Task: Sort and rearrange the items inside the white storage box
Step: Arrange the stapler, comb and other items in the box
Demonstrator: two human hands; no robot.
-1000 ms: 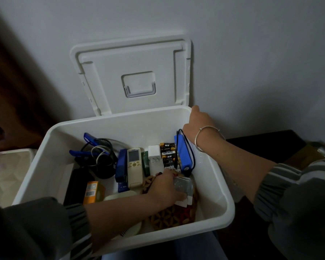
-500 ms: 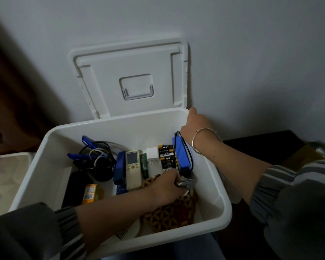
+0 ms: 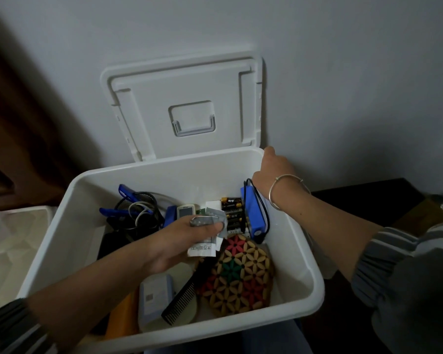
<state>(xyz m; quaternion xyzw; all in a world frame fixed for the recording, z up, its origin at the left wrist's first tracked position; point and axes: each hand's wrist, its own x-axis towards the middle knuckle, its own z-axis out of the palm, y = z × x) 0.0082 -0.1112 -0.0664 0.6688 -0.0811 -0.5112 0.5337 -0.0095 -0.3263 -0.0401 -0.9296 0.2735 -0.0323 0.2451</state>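
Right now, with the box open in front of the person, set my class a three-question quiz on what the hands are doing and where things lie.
1. True or false: the lid lies flat on top of the box.
2. What does the left hand hold? A) a comb B) small packets C) batteries
3. Fill in: the right hand holds the box's rim at its far ____ corner.

Key
1. False: the lid stands upright behind the box.
2. B
3. right
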